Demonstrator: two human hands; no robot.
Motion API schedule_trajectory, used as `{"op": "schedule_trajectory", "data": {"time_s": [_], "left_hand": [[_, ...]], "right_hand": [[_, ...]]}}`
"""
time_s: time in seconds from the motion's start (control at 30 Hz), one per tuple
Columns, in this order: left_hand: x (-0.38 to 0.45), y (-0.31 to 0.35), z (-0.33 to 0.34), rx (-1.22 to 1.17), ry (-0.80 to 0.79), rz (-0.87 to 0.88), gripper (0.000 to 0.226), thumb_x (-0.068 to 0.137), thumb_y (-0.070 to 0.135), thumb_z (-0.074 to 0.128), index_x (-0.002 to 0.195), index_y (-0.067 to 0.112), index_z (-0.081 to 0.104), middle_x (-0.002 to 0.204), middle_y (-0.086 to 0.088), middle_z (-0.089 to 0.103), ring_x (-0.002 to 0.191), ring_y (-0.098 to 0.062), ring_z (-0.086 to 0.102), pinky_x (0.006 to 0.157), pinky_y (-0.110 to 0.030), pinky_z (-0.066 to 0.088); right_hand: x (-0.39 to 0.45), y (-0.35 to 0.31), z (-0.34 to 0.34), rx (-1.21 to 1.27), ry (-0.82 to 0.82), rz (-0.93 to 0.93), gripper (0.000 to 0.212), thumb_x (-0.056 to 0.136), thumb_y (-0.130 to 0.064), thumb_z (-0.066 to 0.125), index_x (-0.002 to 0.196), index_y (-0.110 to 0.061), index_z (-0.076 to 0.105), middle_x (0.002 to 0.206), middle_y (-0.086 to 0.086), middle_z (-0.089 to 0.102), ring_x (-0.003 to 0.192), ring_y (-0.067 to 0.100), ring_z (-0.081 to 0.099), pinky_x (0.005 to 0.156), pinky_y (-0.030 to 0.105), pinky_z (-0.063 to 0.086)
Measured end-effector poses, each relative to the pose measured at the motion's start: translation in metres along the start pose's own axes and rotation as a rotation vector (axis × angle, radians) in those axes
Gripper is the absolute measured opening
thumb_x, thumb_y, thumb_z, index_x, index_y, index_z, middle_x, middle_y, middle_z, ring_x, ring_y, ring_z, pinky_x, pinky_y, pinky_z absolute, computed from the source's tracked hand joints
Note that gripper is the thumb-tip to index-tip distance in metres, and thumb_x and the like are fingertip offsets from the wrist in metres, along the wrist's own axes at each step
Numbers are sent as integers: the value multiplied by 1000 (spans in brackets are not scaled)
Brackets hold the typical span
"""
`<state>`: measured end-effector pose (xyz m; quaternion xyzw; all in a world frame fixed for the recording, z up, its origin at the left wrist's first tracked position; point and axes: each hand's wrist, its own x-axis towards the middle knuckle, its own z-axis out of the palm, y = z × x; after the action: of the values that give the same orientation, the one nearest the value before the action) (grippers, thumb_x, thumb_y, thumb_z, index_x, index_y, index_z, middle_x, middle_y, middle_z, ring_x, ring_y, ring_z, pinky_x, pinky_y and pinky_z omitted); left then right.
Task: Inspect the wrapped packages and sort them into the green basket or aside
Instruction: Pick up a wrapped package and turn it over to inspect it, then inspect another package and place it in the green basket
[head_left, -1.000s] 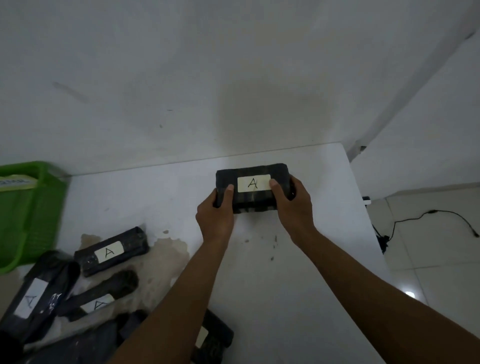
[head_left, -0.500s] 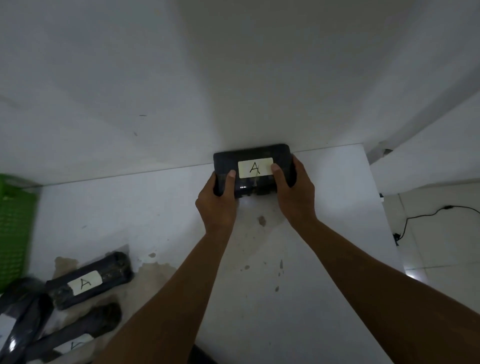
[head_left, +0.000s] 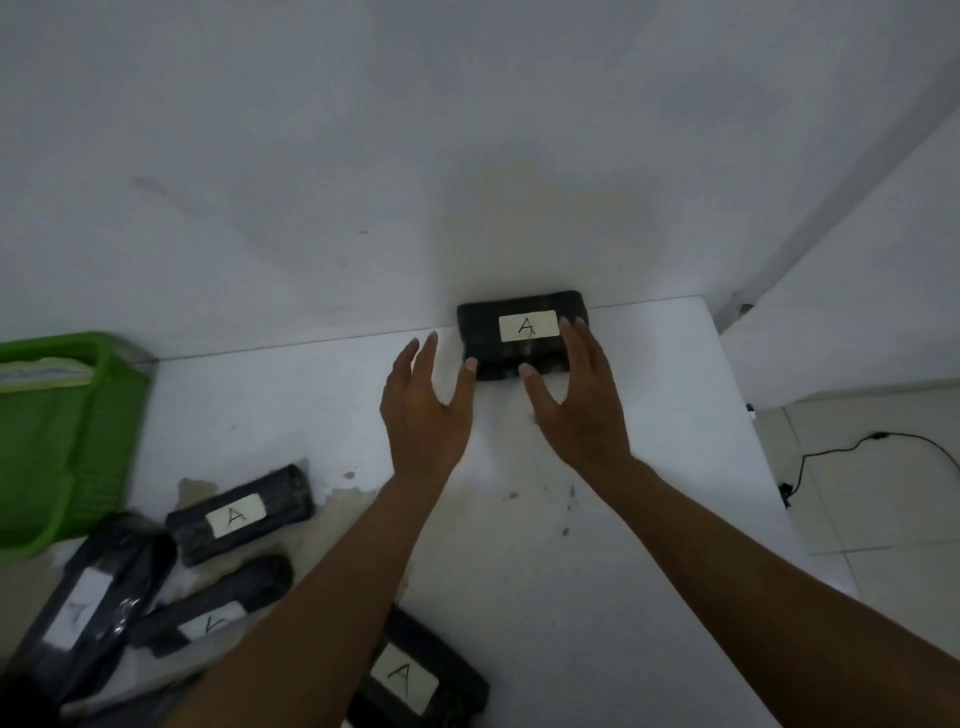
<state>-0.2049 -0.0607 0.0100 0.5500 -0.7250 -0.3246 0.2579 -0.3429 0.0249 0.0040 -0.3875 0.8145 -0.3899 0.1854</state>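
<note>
Both hands, left hand (head_left: 423, 415) and right hand (head_left: 582, 410), hover spread and holding nothing around the black package (head_left: 519, 332) at twelve o'clock on the table (head_left: 649, 467).

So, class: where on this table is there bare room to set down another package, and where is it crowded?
Free: the table between the two forearms and out to its right edge; also the strip between the green basket and the left hand. Crowded: the near-left corner, where labelled packages lie close together.
</note>
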Motion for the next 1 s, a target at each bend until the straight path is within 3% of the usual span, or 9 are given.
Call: {"op": "schedule_trajectory", "data": {"time_s": [0.1, 0.23, 0.43, 0.5, 0.63, 0.8, 1.0], "left_hand": [[-23, -21, -39, 66, 60, 41, 72, 89, 65, 43, 143, 19, 51, 149, -7, 49, 138, -24, 44, 114, -53, 35], [-55, -55, -89, 120, 95, 6, 72, 88, 66, 38, 142, 20, 53, 148, -5, 50, 138, -23, 44, 113, -53, 36], [-81, -111, -161, 220, 167, -56, 60, 92, 53, 50, 137, 14, 58, 143, -12, 55, 137, -28, 44, 113, -54, 34], [-82, -133, -183, 254, 196, -66, 67, 90, 59, 45, 136, 12, 59, 140, -16, 57, 136, -32, 45, 113, -53, 35], [-75, -172, -217, 375, 92, -162, 65, 96, 55, 48, 145, 13, 48, 152, -14, 44, 146, -31, 30, 118, -54, 23], [-66, -218, -230, 556, -15, -152, 73, 96, 56, 46, 151, 9, 36, 158, -16, 34, 151, -33, 18, 119, -58, 12], [-55, -242, -215, 639, 5, -116, 88, 88, 64, 27, 138, -5, 52, 146, -25, 49, 143, -40, 35, 113, -65, 24]], "right_hand": [[-29, -25, 9, 4, -34, -63, 71, 96, -46, 55, 155, -16, 29, 163, 8, 27, 151, 22, 22, 120, 46, 30], [-67, -63, 36, 24, -88, -100, 69, 98, -43, 56, 156, -20, 26, 164, 4, 25, 152, 20, 20, 122, 42, 26], [-117, -112, 87, 27, -183, -129, 68, 99, -47, 52, 156, -22, 24, 164, 3, 24, 152, 18, 19, 122, 41, 24], [-129, -126, 104, 20, -206, -115, 68, 99, -46, 52, 157, -22, 24, 164, 3, 24, 152, 18, 18, 122, 43, 24], [-144, -147, 139, -29, -240, -93, 69, 99, -46, 51, 157, -21, 24, 165, 5, 22, 152, 20, 16, 123, 46, 22], [-150, -157, 179, -161, -286, -15, 69, 100, -50, 45, 158, -22, 19, 166, 5, 16, 154, 20, 8, 125, 45, 8], [-135, -155, 209, -406, -439, 20, 73, 102, -55, 35, 160, -21, 7, 168, 4, 3, 155, 20, -3, 125, 44, -1]]}}
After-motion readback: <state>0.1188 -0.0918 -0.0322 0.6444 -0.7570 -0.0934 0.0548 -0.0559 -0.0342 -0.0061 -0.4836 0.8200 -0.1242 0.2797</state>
